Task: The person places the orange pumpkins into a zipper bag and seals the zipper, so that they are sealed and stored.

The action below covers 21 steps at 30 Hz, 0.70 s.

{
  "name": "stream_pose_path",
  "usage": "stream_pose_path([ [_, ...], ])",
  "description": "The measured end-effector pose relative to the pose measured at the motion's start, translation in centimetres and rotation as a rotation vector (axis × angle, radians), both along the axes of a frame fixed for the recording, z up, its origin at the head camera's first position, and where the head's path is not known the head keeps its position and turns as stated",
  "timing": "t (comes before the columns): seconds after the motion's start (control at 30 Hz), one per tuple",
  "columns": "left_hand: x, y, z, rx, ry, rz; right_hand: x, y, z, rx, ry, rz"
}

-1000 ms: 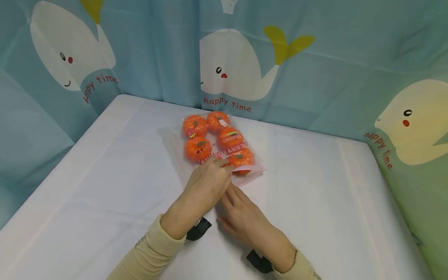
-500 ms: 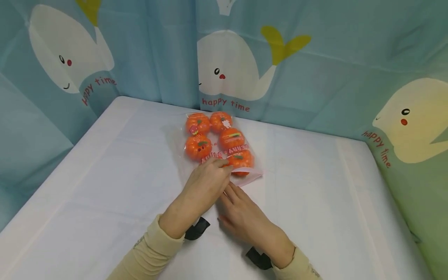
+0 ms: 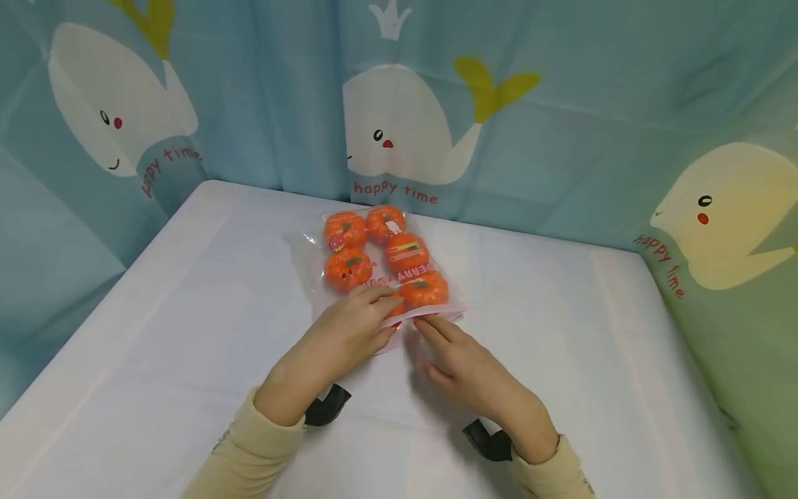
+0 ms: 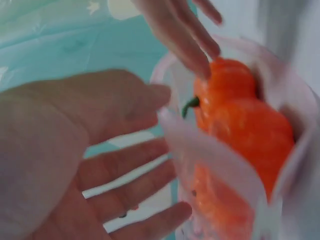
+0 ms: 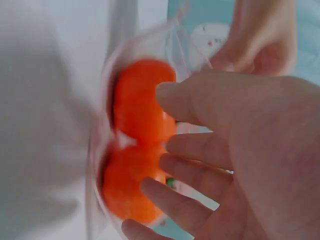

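Note:
A clear plastic bag with a pink-edged mouth (image 3: 450,310) lies on the table, holding several small orange pumpkins (image 3: 407,252) with green stems. My left hand (image 3: 339,333) pinches the upper edge of the mouth between thumb and index finger; its other fingers stretch out in the left wrist view. The mouth gapes, and two pumpkins (image 5: 142,100) show just inside it in the right wrist view. My right hand (image 3: 474,360) has its fingers extended at the mouth, with the fingertips over the pumpkins. Whether they touch them I cannot tell.
A white-covered table (image 3: 561,333) spreads around the bag. Behind it and at both sides hangs a blue-green curtain (image 3: 592,159) printed with whales. Black straps (image 3: 327,405) sit at both wrists.
My hands have moved apart, the left one to the left, the right one to the right and forward. The bag's mouth gapes wider, and another pumpkin shows near the left fingers.

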State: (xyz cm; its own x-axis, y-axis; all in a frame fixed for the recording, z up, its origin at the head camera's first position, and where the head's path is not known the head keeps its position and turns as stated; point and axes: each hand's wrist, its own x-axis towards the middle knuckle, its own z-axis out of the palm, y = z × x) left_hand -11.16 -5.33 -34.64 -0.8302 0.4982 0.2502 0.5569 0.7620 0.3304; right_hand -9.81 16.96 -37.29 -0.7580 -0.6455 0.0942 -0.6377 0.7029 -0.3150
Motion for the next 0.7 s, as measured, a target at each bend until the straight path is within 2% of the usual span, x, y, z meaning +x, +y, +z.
stream_pose_path([
  [0.1,0.3,-1.1,-0.1,0.008,0.034,-0.04,-0.4,0.9,0.3,0.004,-0.017,-0.051],
  [0.23,0.9,-3.0,-0.5,0.011,0.042,-0.088,-0.9,2.2,0.6,-0.014,-0.01,-0.099],
  [0.47,2.0,-5.9,-1.9,-0.016,0.134,-0.096,-2.1,4.3,0.3,-0.094,0.032,-0.263],
  [0.7,2.5,-6.6,-3.1,-0.04,0.163,-0.091,-3.1,4.9,-0.8,-0.151,0.077,-0.304],
])
